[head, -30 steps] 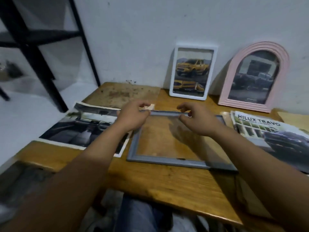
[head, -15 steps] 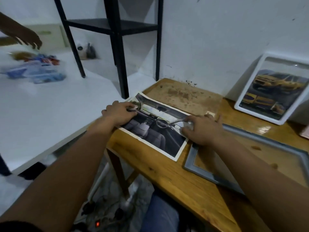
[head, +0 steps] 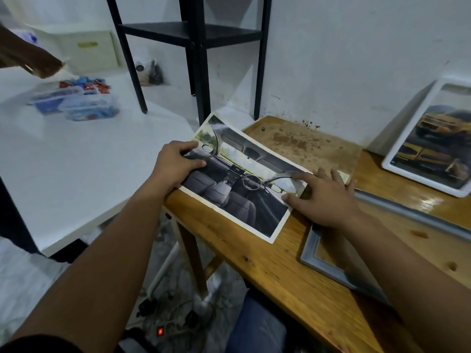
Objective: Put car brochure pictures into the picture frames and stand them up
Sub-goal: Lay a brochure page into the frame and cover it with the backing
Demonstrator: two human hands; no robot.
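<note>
A car-interior brochure picture (head: pixel 242 182) lies at the left end of the wooden table (head: pixel 288 271), partly hanging over its edge. My left hand (head: pixel 173 166) grips the picture's left edge, thumb on top. My right hand (head: pixel 323 200) rests on the picture's right edge with its fingers spread flat. An empty grey frame (head: pixel 328 268) lies flat to the right, under my right forearm. A white frame (head: pixel 433 141) holding a yellow-truck picture leans against the wall at the far right.
A brown backing board (head: pixel 311 146) lies behind the picture by the wall. A black shelf stand (head: pixel 198 59) rises on a white table (head: pixel 76 161) to the left, with clear boxes of small items (head: pixel 76 103). Another person's arm (head: pixel 28 59) reaches in at far left. A power strip (head: pixel 163 329) lies on the floor.
My hands left the grey frame's top edge and went left to the car-interior picture. My view turned left with them. My right hand's fingers have since flattened on the picture's right edge.
</note>
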